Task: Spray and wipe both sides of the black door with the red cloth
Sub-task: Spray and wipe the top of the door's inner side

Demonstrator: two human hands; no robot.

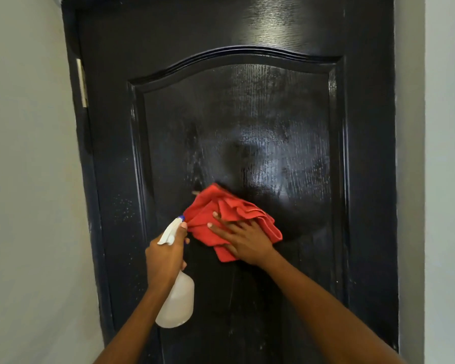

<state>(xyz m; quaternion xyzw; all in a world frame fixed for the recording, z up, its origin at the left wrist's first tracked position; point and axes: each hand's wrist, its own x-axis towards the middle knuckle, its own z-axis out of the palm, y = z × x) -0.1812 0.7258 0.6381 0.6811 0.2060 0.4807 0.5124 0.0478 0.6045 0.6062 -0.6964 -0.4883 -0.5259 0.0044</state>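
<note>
The black door [247,114] fills the view, its arched raised panel wet and glossy in the middle. A crumpled red cloth [221,211] lies flat against the panel's lower part. My right hand [243,241] presses on the cloth with spread, straight fingers. Just left of it, my left hand [166,258] grips the neck of a white spray bottle [177,303], a finger on the trigger. The bottle's blue-tipped nozzle touches the cloth's left edge.
Pale grey wall [29,179] stands to the left of the door frame and another strip of wall [444,179] to the right. A light-coloured hinge [82,82] shows on the door's upper left edge.
</note>
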